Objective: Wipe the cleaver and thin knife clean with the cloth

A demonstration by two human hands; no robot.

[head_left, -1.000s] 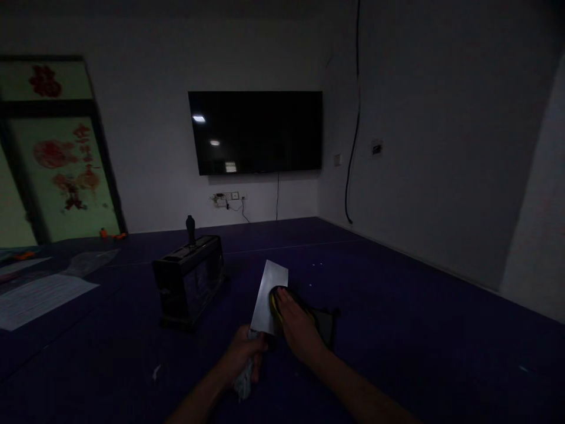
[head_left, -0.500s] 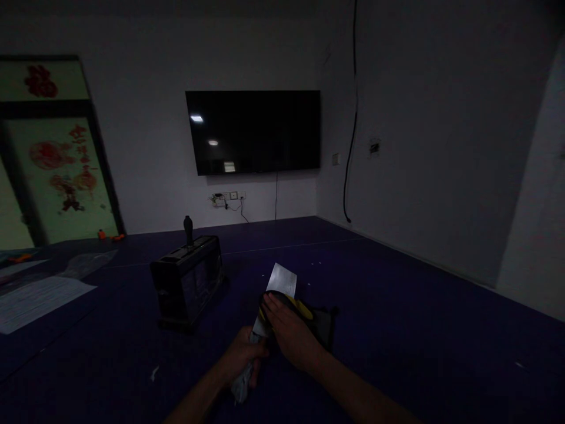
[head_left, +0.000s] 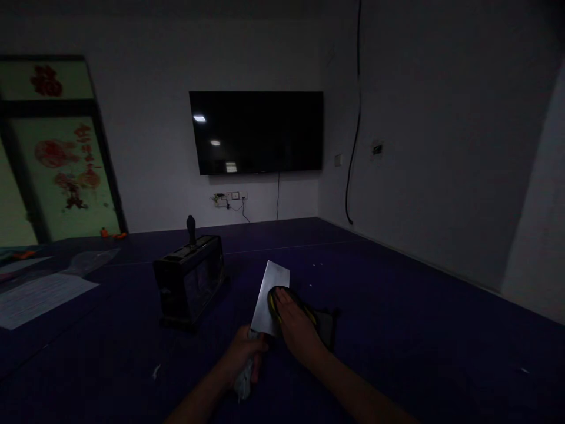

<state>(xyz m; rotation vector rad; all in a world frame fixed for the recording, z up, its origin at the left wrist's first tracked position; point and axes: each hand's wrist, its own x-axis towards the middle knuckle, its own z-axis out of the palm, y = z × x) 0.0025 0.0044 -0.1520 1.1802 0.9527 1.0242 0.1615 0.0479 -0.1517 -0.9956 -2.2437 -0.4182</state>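
Observation:
My left hand [head_left: 242,353] is closed round the pale handle of a cleaver, whose broad steel blade [head_left: 267,294] points up and away from me. My right hand [head_left: 296,327] presses a dark pad with a yellow edge [head_left: 276,296] flat against the right face of the blade, fingers together on top of it. A dark cloth [head_left: 324,327] lies on the surface just behind that hand. The room is dim and small details are hard to make out.
A black knife block [head_left: 188,282] with one dark handle sticking up stands left of the blade on the dark blue table [head_left: 419,330]. White papers [head_left: 39,297] and clear plastic lie at the far left. A black screen [head_left: 258,131] hangs on the back wall.
My right hand slid the pad down the blade toward the handle, covering most of it, then back up to mid-blade. The left hand kept its hold on the handle.

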